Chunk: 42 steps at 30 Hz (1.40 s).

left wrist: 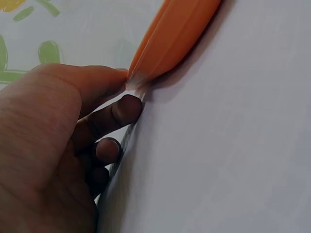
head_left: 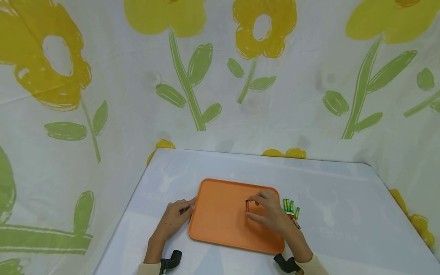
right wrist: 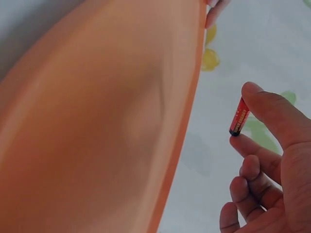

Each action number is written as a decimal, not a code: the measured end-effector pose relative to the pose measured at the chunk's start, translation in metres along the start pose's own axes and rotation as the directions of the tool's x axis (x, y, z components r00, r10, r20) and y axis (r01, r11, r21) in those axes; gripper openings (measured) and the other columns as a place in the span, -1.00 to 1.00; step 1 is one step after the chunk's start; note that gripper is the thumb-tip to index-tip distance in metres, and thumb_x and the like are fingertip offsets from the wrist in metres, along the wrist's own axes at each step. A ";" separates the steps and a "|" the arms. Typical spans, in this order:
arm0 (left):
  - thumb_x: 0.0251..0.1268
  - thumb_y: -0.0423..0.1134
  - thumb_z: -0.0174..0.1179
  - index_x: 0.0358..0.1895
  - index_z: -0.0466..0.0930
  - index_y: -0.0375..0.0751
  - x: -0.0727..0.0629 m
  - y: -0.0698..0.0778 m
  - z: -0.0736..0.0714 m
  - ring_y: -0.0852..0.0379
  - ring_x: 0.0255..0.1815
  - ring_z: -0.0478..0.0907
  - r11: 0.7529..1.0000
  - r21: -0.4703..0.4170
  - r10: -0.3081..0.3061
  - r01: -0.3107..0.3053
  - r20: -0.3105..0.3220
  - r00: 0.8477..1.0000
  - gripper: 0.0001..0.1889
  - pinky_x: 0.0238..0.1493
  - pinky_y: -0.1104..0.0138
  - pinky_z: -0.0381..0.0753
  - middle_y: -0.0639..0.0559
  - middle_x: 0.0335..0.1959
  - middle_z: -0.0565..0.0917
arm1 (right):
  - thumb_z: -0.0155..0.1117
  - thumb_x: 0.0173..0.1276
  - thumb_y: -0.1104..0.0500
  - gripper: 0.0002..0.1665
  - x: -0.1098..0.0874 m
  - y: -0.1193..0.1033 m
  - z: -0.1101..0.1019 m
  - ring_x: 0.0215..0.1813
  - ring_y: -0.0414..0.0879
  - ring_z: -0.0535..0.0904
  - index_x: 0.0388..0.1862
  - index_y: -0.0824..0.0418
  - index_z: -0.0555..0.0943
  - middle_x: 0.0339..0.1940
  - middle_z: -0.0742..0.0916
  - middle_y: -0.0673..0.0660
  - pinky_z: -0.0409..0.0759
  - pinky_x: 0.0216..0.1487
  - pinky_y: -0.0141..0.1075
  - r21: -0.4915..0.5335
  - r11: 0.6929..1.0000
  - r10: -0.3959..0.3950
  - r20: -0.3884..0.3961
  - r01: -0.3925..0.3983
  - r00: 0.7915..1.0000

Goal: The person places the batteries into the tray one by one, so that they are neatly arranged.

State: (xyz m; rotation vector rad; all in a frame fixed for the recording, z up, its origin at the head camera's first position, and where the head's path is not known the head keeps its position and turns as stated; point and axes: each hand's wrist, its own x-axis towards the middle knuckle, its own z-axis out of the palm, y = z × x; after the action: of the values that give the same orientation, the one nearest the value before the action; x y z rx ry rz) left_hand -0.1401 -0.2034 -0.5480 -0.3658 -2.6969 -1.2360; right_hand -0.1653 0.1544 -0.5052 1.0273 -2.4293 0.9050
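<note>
A small red battery with a black end [head_left: 246,206] is held upright above the orange tray [head_left: 220,217]. My right hand [head_left: 272,214] pinches it end to end between thumb and index finger. In the right wrist view gold lettering shows on the battery [right wrist: 239,116], and the other fingers curl loosely beneath. At the tray's left side, my left hand [head_left: 174,218] grips the rim with thumb and index fingertips. The left wrist view shows those fingertips right at the edge of the tray [left wrist: 175,39], the other fingers bent below.
Several green batteries [head_left: 288,205] lie on the white table [head_left: 337,214] just right of the tray. Red-and-dark batteries [head_left: 295,221] lie nearer, partly behind my right forearm. Flower-printed cloth [head_left: 220,76] stands behind and beside the table.
</note>
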 end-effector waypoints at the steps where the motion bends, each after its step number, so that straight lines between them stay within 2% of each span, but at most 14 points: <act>1: 0.38 -0.20 0.29 0.23 0.66 -0.07 0.000 0.000 -0.001 0.32 -0.57 0.19 1.000 -0.003 0.000 0.000 -0.002 1.000 -0.63 -0.27 0.28 0.18 0.30 -0.64 0.28 | 0.70 -0.05 0.14 -0.53 0.002 -0.001 0.003 -0.24 -0.21 0.24 -0.14 0.13 0.70 -0.39 0.47 0.06 0.21 -0.21 -0.30 -0.006 1.000 -0.004 -0.001 0.004 1.000; 8: 0.41 -0.17 0.27 0.28 0.62 0.01 0.003 0.004 -0.004 0.29 -0.56 0.19 0.999 0.012 -0.035 0.035 0.018 0.999 -0.61 -0.31 0.31 0.23 0.26 -0.64 0.30 | 0.70 -0.04 0.06 -0.55 0.016 -0.007 0.021 -0.28 -0.23 0.23 -0.18 0.12 0.71 -0.40 0.47 0.03 0.18 -0.20 -0.24 -0.035 0.999 0.019 0.015 -0.018 1.000; 14: 0.38 -0.20 0.30 0.26 0.63 -0.05 0.004 0.005 -0.005 0.28 -0.56 0.21 1.000 -0.007 -0.011 0.011 0.002 1.000 -0.60 -0.36 0.33 0.25 0.26 -0.63 0.33 | 0.69 -0.01 0.06 -0.57 0.028 -0.015 0.034 -0.27 -0.21 0.23 -0.18 0.14 0.70 -0.39 0.49 0.06 0.17 -0.18 -0.19 -0.012 0.999 0.032 0.040 -0.031 0.999; 17: 0.40 -0.17 0.29 0.26 0.64 -0.03 0.003 0.003 -0.003 0.28 -0.54 0.25 1.000 -0.009 -0.023 0.024 0.014 1.000 -0.61 -0.38 0.34 0.29 0.28 -0.61 0.38 | 0.70 -0.03 0.05 -0.55 0.031 -0.020 0.041 -0.28 -0.21 0.23 -0.19 0.15 0.71 -0.40 0.47 0.04 0.16 -0.20 -0.19 -0.005 1.000 0.029 0.050 -0.029 0.998; 23: 0.42 -0.09 0.26 0.28 0.62 0.05 0.002 0.000 -0.003 0.27 -0.50 0.30 0.996 0.008 -0.084 0.083 0.059 0.995 -0.60 -0.30 0.32 0.32 0.30 -0.57 0.43 | 0.68 0.01 -0.02 -0.54 0.033 -0.024 0.058 -0.26 -0.21 0.24 -0.16 0.11 0.71 -0.39 0.47 -0.03 0.16 -0.20 -0.20 0.001 0.997 0.078 0.110 -0.079 0.991; 26: 0.43 -0.08 0.25 0.29 0.61 0.09 0.002 0.000 -0.003 0.25 -0.49 0.31 0.995 0.014 -0.097 0.096 0.061 0.993 -0.60 -0.24 0.29 0.28 0.29 -0.57 0.43 | 0.66 0.03 -0.07 -0.54 0.035 -0.025 0.064 -0.24 -0.22 0.25 -0.15 0.07 0.71 -0.37 0.47 -0.05 0.18 -0.18 -0.20 0.001 0.994 0.107 0.131 -0.108 0.986; 31: 0.42 -0.08 0.26 0.30 0.61 0.11 0.002 0.000 -0.002 0.26 -0.48 0.31 0.994 0.023 -0.112 0.111 0.057 0.992 -0.59 -0.20 0.25 0.26 0.30 -0.56 0.43 | 0.64 0.05 -0.10 -0.54 0.040 -0.028 0.072 -0.25 -0.21 0.26 -0.13 0.07 0.73 -0.36 0.47 -0.06 0.19 -0.18 -0.19 0.008 0.994 0.108 0.136 -0.110 0.985; 37: 0.43 -0.08 0.25 0.31 0.59 0.13 0.002 -0.001 0.000 0.27 -0.46 0.33 0.994 0.007 -0.109 0.109 0.065 0.992 -0.59 -0.19 0.26 0.28 0.34 -0.53 0.46 | 0.62 0.07 -0.13 -0.54 0.046 -0.029 0.083 -0.25 -0.22 0.27 -0.13 0.06 0.73 -0.35 0.44 -0.12 0.20 -0.18 -0.21 -0.015 0.992 0.126 0.150 -0.125 0.981; 42: 0.43 -0.09 0.25 0.30 0.60 0.11 0.001 0.001 -0.002 0.29 -0.47 0.32 0.995 0.011 -0.100 0.100 0.052 0.994 -0.60 -0.19 0.26 0.28 0.36 -0.54 0.45 | 0.60 0.10 -0.15 -0.55 0.052 -0.028 0.094 -0.24 -0.21 0.28 -0.12 0.06 0.73 -0.34 0.43 -0.14 0.20 -0.17 -0.23 -0.026 0.994 0.107 0.139 -0.104 0.984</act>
State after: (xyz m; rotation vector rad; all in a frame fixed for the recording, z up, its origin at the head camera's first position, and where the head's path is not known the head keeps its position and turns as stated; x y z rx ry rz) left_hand -0.1407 -0.2038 -0.5459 -0.2688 -2.7955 -1.2572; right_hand -0.1860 0.0493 -0.5348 0.9948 -2.6260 0.8682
